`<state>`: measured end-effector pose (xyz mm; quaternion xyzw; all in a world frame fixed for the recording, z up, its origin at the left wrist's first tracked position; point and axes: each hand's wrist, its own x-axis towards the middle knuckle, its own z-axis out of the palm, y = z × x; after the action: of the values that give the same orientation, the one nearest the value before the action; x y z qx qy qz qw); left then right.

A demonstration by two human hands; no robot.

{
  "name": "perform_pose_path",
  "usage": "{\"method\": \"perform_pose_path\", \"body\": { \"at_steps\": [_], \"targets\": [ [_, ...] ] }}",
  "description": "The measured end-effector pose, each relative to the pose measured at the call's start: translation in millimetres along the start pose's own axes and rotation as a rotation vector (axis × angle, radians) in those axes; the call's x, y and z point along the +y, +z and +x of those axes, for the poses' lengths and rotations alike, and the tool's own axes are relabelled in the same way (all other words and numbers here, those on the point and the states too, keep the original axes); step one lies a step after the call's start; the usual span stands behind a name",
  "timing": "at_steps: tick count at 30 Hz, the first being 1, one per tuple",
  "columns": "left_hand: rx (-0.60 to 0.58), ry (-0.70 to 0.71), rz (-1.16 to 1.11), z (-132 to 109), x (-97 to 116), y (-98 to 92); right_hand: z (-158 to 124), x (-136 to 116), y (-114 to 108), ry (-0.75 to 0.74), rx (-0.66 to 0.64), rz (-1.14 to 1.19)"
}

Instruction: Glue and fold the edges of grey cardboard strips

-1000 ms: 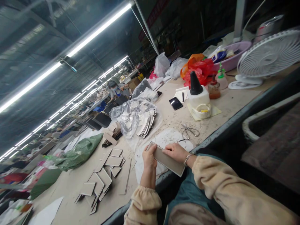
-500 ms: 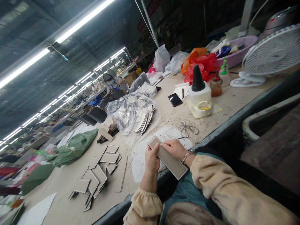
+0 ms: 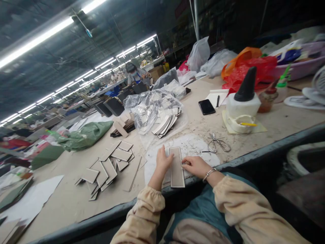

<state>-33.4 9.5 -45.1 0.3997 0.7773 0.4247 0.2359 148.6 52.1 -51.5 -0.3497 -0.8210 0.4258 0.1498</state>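
A flat rectangular beige panel [image 3: 177, 171] with a dark-lined, pale border lies on the white sheet [image 3: 189, 144] at the table's near edge. On its left side is my left hand [image 3: 164, 162], fingers stretched out and thumb touching the panel. My right hand [image 3: 196, 166], with a bracelet at the wrist, is at the right edge with its fingers curled together. Whatever is between those fingertips is too small to make out. A pair of scissors [image 3: 218, 144] rests beyond my right hand. Left of my left hand lies a loose pile of similar smaller panels [image 3: 108, 169].
A clear plastic bag [image 3: 144, 112] of stacked pieces lies farther back. To the right are a phone [image 3: 207, 107], a white glue bottle with a black cone cap [image 3: 242, 101], and a tape roll [image 3: 240, 124]. A green bag [image 3: 86, 135] is at left. Another person [image 3: 135, 74] sits far off.
The panel has gone from being held tilted in both hands to lying on the sheet, turned lengthwise toward me. My left fingers have opened. The view has swung left.
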Motion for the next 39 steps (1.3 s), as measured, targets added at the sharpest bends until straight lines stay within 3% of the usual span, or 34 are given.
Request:
{"method": "perform_pose_path", "body": {
  "at_steps": [4,8,18,24,31,39],
  "targets": [
    [-0.081,0.247,0.466,-16,4,9.3,1,0,0,-0.011,-0.017,-0.044],
    [-0.097,0.333,0.584,-25,8,17.1,0,0,0,-0.023,-0.029,-0.082],
    [-0.064,0.397,0.508,-21,-1,18.9,1,1,0,-0.024,-0.029,-0.112],
    [-0.103,0.441,0.411,-21,-10,13.0,0,6,-3,-0.083,0.081,-0.269],
    [-0.214,0.554,0.290,-45,-25,-2.8,-2,-1,-4,-0.041,-0.035,-0.557],
    [-0.233,0.583,0.284,-57,-24,-1.1,-2,-12,-2,-0.030,-0.121,-0.714]
  ]
}}
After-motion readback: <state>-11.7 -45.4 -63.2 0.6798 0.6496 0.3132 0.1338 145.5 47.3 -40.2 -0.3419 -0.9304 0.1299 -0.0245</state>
